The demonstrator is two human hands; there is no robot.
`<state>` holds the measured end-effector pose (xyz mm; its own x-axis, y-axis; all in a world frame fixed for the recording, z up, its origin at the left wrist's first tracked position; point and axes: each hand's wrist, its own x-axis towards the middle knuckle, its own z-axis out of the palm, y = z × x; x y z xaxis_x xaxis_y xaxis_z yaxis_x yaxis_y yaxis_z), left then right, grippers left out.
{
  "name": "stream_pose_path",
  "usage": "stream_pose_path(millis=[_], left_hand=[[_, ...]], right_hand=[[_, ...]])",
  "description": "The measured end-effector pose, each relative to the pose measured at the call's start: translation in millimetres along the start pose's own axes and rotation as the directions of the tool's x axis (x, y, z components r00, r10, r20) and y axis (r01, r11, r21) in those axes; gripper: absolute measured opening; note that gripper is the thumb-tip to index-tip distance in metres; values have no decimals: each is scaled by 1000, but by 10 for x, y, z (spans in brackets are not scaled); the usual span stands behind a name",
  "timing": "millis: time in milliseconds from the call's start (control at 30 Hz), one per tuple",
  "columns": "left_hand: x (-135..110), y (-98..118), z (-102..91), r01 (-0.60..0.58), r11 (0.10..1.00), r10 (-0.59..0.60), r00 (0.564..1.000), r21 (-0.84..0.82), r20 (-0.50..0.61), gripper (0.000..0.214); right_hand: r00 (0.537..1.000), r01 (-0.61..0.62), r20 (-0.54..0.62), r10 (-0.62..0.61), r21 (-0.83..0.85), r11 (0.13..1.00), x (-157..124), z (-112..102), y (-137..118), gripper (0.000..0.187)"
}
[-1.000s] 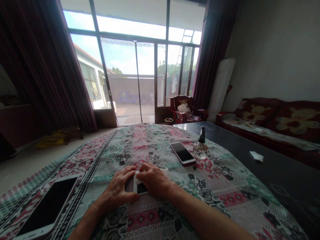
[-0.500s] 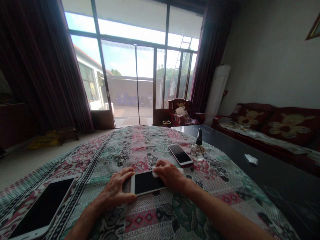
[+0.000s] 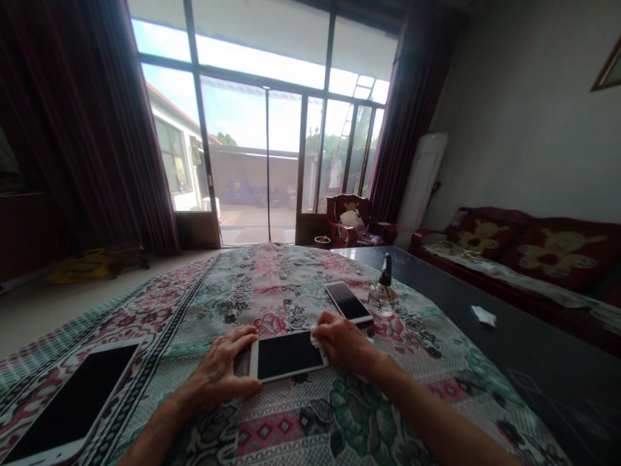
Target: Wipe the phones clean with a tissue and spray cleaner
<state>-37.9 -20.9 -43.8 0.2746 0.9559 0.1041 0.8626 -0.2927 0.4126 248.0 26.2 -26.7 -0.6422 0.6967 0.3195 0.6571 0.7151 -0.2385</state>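
A white phone (image 3: 287, 355) with a dark screen lies flat on the patterned cloth (image 3: 272, 285) in front of me. My left hand (image 3: 222, 369) grips its left end, fingers curled round the edge. My right hand (image 3: 343, 343) rests at the phone's right end, closed on a small white wipe (image 3: 315, 339) that shows only a little under the fingers.
A second white phone (image 3: 348, 302) and a small glass spray bottle (image 3: 382, 292) lie just beyond my right hand. A large white phone (image 3: 72, 400) sits at the near left. A crumpled white scrap (image 3: 484, 315) lies on the dark glass table (image 3: 509, 343); a sofa (image 3: 533, 252) stands to the right.
My right hand slid rightward across the phone with the wipe, from covering most of the screen to its right end. The screen is now uncovered. My left hand stayed on the left end.
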Motion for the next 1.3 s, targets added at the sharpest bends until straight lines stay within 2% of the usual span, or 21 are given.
stream_pose_path(millis=[133, 333, 467, 633, 800, 933, 1300], left_hand=[[-7, -2, 1, 2, 1000, -2, 1000, 1, 4, 75], [9, -67, 47, -21, 1000, 21, 1000, 4, -15, 75], [15, -89, 61, -17, 1000, 18, 1000, 12, -12, 76], [14, -53, 38, -7, 1000, 7, 1000, 26, 4, 76], [6, -31, 26, -3, 999, 3, 1000, 39, 3, 77], [11, -22, 24, 3, 999, -3, 1000, 37, 7, 78], [16, -45, 39, -26, 1000, 26, 999, 17, -22, 78]], right_hand=[[993, 12, 116, -18, 48, 999, -55, -141, -119, 20], [976, 50, 206, -67, 89, 995, -125, -246, -216, 20], [986, 41, 160, -52, 71, 997, -91, -205, -162, 21], [999, 13, 53, -12, -29, 999, 13, -36, -54, 21], [1000, -23, -8, 22, -98, 995, 94, 58, -54, 19], [999, -15, 33, 17, -80, 997, 98, -2, -88, 21], [980, -45, 195, 22, 114, 992, -38, -229, -243, 25]])
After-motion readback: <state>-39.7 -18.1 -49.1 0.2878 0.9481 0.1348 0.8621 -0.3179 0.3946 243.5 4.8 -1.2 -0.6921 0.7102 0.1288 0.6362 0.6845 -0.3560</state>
